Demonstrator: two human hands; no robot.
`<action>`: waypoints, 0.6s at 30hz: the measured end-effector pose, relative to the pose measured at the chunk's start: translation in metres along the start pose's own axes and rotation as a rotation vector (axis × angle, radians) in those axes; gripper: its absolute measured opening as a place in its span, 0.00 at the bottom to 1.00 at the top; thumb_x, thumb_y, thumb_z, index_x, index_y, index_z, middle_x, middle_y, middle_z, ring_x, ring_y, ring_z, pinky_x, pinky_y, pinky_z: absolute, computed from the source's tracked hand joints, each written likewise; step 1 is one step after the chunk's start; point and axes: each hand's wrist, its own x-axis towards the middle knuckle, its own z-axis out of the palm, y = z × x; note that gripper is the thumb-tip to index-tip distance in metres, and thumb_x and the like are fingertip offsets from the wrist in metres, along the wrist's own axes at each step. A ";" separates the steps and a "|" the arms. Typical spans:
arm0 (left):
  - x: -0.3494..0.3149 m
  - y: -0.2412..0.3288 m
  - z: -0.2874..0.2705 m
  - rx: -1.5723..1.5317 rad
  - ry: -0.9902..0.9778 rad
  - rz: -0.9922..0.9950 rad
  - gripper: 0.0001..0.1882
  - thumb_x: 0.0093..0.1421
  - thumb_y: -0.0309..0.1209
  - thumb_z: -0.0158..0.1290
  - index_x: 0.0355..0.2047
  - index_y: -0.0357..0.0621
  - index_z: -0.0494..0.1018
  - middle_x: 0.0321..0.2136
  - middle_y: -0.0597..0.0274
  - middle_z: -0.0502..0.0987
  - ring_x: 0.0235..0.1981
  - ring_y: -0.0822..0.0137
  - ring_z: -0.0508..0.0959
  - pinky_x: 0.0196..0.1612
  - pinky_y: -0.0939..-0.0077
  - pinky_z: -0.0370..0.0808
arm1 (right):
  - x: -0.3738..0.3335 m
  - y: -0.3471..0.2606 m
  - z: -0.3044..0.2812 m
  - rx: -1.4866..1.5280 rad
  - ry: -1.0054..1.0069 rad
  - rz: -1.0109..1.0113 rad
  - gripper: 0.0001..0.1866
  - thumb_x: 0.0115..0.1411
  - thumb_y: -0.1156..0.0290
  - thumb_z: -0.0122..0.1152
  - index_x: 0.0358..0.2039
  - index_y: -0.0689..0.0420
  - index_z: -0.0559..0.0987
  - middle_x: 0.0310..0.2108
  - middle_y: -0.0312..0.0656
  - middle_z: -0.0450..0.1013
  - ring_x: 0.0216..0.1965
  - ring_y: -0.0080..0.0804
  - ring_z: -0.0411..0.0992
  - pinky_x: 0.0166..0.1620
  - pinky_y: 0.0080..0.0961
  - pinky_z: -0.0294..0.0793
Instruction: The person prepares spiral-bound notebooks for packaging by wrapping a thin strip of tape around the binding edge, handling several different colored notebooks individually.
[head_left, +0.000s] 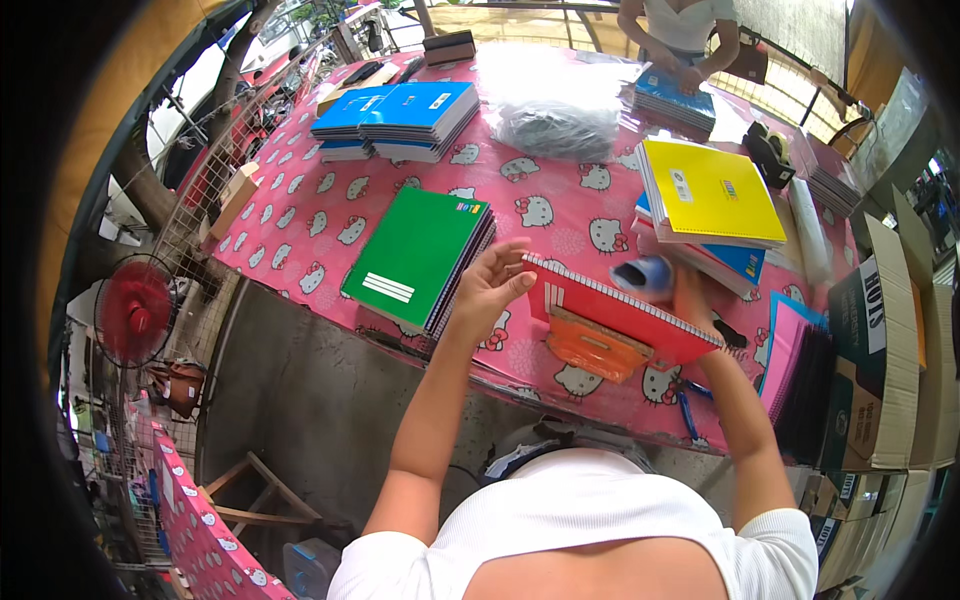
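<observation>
A red spiral notebook (610, 305) stands tilted on its edge in front of me, its wire binding along the top. My left hand (490, 285) is at its upper left corner, with thumb and fingers apart. Behind the notebook's right end is my right hand (692, 300), its fingers blurred and partly hidden, so its grip cannot be made out. A blurred blue and white roll-shaped thing (645, 275) lies beside that hand. Against the notebook's near face sits an orange plastic block (595, 345). A green spiral notebook (420, 250) tops a stack left of my left hand.
Yellow (715, 190) and blue notebooks (420, 110) lie in stacks on the pink patterned tablecloth (320, 220). A black tape dispenser (768, 155) and a cardboard box (870, 340) are at the right. Blue pens (688, 412) lie near the edge. Across the table, another person (690, 40) handles notebooks.
</observation>
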 end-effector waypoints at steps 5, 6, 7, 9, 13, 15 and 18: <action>0.015 -0.020 -0.025 -0.105 -0.169 0.075 0.14 0.57 0.23 0.59 0.45 0.39 0.74 0.41 0.60 0.78 0.42 0.75 0.75 0.46 0.82 0.71 | -0.157 -0.021 -0.050 -0.384 -0.011 0.270 0.41 0.46 0.61 0.68 0.58 0.63 0.62 0.55 0.56 0.64 0.58 0.58 0.59 0.61 0.44 0.59; 0.018 -0.025 -0.026 -0.110 -0.187 0.127 0.15 0.58 0.24 0.59 0.46 0.39 0.73 0.42 0.60 0.77 0.43 0.75 0.74 0.46 0.83 0.72 | -0.187 -0.041 -0.047 -0.549 -0.095 0.267 0.40 0.48 0.60 0.67 0.58 0.63 0.62 0.56 0.57 0.63 0.59 0.58 0.59 0.61 0.44 0.58; 0.021 -0.029 -0.024 -0.120 -0.214 0.177 0.16 0.58 0.24 0.59 0.47 0.39 0.73 0.42 0.59 0.77 0.43 0.75 0.74 0.46 0.83 0.72 | -0.207 -0.067 -0.045 -0.717 -0.179 0.271 0.39 0.50 0.60 0.66 0.58 0.63 0.62 0.56 0.57 0.63 0.60 0.57 0.58 0.62 0.44 0.56; 0.023 -0.019 -0.004 -0.248 -0.137 0.073 0.15 0.56 0.23 0.60 0.45 0.39 0.74 0.40 0.60 0.78 0.41 0.75 0.75 0.45 0.83 0.72 | -0.230 -0.071 -0.037 -0.775 -0.052 0.242 0.35 0.52 0.62 0.63 0.57 0.62 0.63 0.55 0.57 0.64 0.58 0.55 0.61 0.61 0.44 0.58; 0.026 -0.021 0.003 -0.177 -0.141 -0.024 0.08 0.54 0.19 0.60 0.34 0.39 0.76 0.34 0.60 0.79 0.37 0.74 0.77 0.41 0.81 0.75 | -0.229 -0.091 -0.048 -0.272 -0.041 0.530 0.28 0.55 0.66 0.61 0.55 0.60 0.64 0.49 0.53 0.67 0.52 0.51 0.65 0.55 0.42 0.64; 0.019 -0.003 0.035 0.083 -0.194 0.258 0.08 0.51 0.17 0.61 0.30 0.38 0.74 0.32 0.59 0.80 0.35 0.71 0.79 0.39 0.79 0.76 | -0.196 -0.165 -0.077 0.018 0.018 0.426 0.26 0.55 0.68 0.61 0.52 0.60 0.66 0.46 0.51 0.67 0.49 0.49 0.66 0.52 0.41 0.66; -0.012 0.030 0.095 0.304 -0.216 0.537 0.09 0.50 0.15 0.61 0.31 0.36 0.74 0.33 0.55 0.79 0.35 0.67 0.79 0.39 0.79 0.76 | -0.139 -0.257 -0.113 -0.056 0.107 0.017 0.25 0.53 0.72 0.63 0.51 0.59 0.68 0.43 0.50 0.66 0.46 0.48 0.66 0.49 0.41 0.66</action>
